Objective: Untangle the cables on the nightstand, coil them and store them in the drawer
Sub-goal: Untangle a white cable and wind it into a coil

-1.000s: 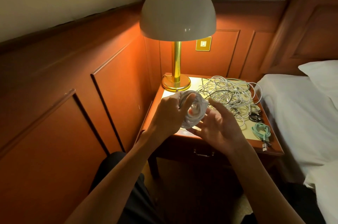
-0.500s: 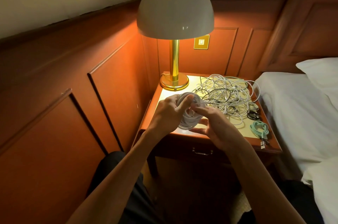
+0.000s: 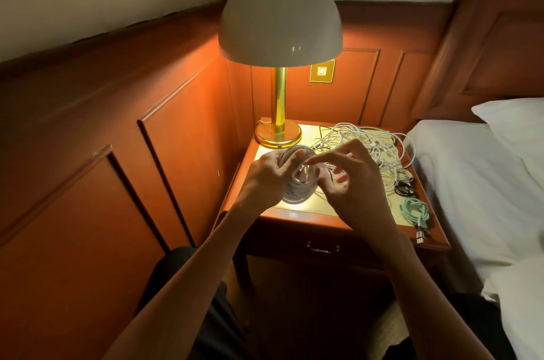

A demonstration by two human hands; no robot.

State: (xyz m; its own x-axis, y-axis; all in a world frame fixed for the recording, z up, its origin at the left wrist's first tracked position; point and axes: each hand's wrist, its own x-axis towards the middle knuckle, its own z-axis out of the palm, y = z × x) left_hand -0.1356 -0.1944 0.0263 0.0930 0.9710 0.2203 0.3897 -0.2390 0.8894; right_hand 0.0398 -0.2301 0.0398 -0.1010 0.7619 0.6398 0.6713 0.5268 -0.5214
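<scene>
Centre frame, above table (image 3: 294, 215): holds white cable coil (image 3: 294, 198) in curled left grip (image 3: 265, 177); pinches its strand with right grip (image 3: 356, 186). Tangled cables (image 3: 368, 140) heaped right of centre.

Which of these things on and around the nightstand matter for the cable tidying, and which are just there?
Part of the job: white coil, tangled white cables, mint-green cable, black cable, nightstand, drawer.
Just there: lamp, wall switch, bed, pillow.
</scene>
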